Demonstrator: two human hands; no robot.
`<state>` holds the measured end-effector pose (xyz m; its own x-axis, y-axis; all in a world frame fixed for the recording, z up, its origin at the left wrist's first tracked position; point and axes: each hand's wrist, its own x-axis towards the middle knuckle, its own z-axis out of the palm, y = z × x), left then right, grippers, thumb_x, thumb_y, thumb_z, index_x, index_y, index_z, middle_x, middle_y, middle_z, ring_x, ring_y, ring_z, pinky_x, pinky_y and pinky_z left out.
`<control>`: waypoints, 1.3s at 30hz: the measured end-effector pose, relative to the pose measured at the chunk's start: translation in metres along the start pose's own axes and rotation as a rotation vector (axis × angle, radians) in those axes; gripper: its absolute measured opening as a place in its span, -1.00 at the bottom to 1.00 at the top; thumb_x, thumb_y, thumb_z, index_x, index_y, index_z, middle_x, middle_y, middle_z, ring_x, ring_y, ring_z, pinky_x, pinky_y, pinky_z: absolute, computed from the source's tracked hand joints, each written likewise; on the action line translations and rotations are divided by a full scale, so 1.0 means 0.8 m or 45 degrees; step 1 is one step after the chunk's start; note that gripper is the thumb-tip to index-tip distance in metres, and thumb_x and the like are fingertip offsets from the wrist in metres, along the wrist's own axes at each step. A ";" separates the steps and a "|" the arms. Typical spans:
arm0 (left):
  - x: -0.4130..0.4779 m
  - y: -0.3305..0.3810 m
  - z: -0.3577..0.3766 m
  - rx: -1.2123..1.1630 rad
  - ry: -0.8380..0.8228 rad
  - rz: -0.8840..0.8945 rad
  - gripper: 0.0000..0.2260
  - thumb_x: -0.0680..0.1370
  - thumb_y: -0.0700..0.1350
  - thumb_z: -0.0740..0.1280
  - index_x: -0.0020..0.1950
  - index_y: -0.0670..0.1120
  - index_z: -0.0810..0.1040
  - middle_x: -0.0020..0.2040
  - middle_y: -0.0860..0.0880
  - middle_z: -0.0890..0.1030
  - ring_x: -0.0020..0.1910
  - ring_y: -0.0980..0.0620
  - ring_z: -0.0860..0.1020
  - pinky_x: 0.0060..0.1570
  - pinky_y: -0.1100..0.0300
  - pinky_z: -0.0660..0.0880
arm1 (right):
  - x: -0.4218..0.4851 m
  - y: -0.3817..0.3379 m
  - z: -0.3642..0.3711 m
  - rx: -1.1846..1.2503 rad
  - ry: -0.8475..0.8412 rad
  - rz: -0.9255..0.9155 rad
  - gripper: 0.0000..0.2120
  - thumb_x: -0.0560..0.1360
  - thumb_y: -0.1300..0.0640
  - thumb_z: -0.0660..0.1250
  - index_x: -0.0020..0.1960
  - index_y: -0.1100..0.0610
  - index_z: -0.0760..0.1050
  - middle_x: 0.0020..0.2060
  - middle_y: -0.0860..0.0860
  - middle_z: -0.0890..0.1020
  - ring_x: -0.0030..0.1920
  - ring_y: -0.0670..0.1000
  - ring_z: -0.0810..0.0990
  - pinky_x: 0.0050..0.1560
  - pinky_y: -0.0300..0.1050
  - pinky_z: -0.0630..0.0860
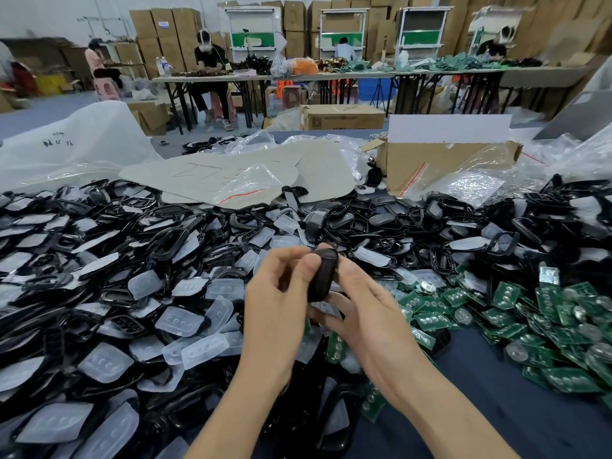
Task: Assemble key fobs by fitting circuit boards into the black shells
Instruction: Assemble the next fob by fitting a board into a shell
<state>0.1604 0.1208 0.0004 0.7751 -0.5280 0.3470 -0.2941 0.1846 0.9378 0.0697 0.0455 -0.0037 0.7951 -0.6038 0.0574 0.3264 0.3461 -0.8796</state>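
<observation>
Both hands hold one black key fob shell above the table, at the frame's centre. My left hand pinches its left side with thumb and curled fingers. My right hand wraps round its right and lower edge from behind. Whether a board sits inside the shell is hidden. A large heap of black shells and translucent rubber button pads covers the left and middle of the table. Green circuit boards with coin cells lie piled on the right.
A torn cardboard box and clear plastic bags stand behind the heaps. Grey card sheets lie at the back centre. Bare dark tabletop shows at lower right. People sit at far tables before stacked cartons.
</observation>
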 end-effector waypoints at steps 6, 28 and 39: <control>0.006 -0.004 -0.005 -0.096 -0.052 -0.129 -0.81 0.56 0.08 0.34 -0.15 0.03 0.66 -0.18 -0.03 0.71 -0.18 0.04 0.66 -0.16 0.24 0.58 | 0.001 0.001 -0.006 -0.232 0.017 -0.087 -0.71 0.61 0.16 0.31 0.26 -0.11 0.61 0.17 -0.09 0.69 0.16 -0.03 0.68 -0.02 -0.13 0.66; -0.012 -0.002 0.007 0.539 -0.108 0.443 -0.74 0.57 -0.21 0.40 0.24 -0.02 0.66 0.04 0.10 0.54 0.13 0.07 0.55 0.08 0.27 0.50 | -0.001 0.004 0.004 0.241 0.110 -0.040 -0.68 0.70 0.10 0.12 0.36 0.10 0.52 0.20 0.10 0.68 0.28 0.03 0.62 0.28 -0.12 0.56; -0.013 -0.003 0.012 0.581 -0.017 0.501 -0.69 0.52 -0.23 0.28 0.16 -0.04 0.70 -0.13 0.04 0.53 -0.06 -0.07 0.58 -0.08 0.00 0.60 | -0.005 0.018 0.012 0.182 0.182 -0.124 -0.70 0.72 0.10 0.08 0.33 0.11 0.51 0.19 0.10 0.68 0.22 0.01 0.65 0.18 -0.17 0.59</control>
<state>0.1476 0.1182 -0.0053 0.5529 -0.5032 0.6641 -0.7701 -0.0043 0.6379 0.0766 0.0598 -0.0117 0.6792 -0.7313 0.0624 0.4753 0.3736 -0.7966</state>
